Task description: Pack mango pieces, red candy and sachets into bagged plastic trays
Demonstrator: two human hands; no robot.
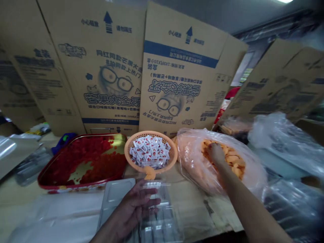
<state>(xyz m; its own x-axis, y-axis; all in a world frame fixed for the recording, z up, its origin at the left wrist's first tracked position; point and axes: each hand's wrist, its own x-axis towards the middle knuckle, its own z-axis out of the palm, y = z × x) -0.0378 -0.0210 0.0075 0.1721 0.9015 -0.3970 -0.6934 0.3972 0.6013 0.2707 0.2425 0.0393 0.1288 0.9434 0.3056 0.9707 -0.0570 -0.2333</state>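
My left hand (135,206) holds a clear plastic clamshell tray (162,216) over the table near its front edge, fingers curled round the tray's side. One orange piece (150,173) lies at the tray's far end. My right hand (215,152) reaches into a large clear plastic bag (197,162) of orange snack pieces (234,162), fingers closed down among the pieces. Just left of the bag stands an orange basket (152,165) of small white and red sachets (149,150).
A red tin tray (50,179) with red pieces stands at the left. Tall cardboard boxes (177,74) wall off the back. Clear plastic bags (283,141) and stacked clear trays (291,206) crowd the right side. More clear trays (113,192) lie on the table front.
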